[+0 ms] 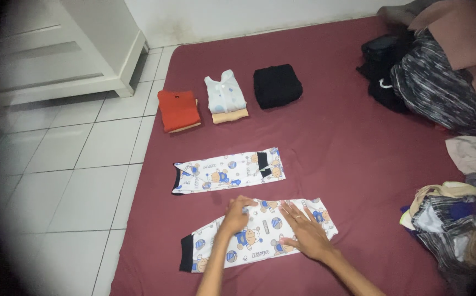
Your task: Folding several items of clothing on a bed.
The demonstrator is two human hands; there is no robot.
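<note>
Head camera is looking down on a maroon mattress (347,142), and both hands are pressing on a white cartoon-print garment (257,233) with black cuffs, lying near the mattress's front left edge. The left hand (237,215) is sitting on the upper edge of the cloth, fingers curled together and seemingly pinching the fabric, likely gripping a fold. The right hand (306,231) is lying flat, fingers spread apart, palm down, apparently pinning the cloth so it is not sliding. Just beyond, a matching printed piece (228,170) is lying flat and apart from the first. Further back, three folded stacks are sitting in a row: an orange one (178,109), a pale spotted one (224,96), a black one (277,85). Unfolded clothes are heaping up on the right (452,219) and at the far corner (430,77). Open mattress is showing between row and heaps; white tiled floor (79,164) is running along the left edge.
</note>
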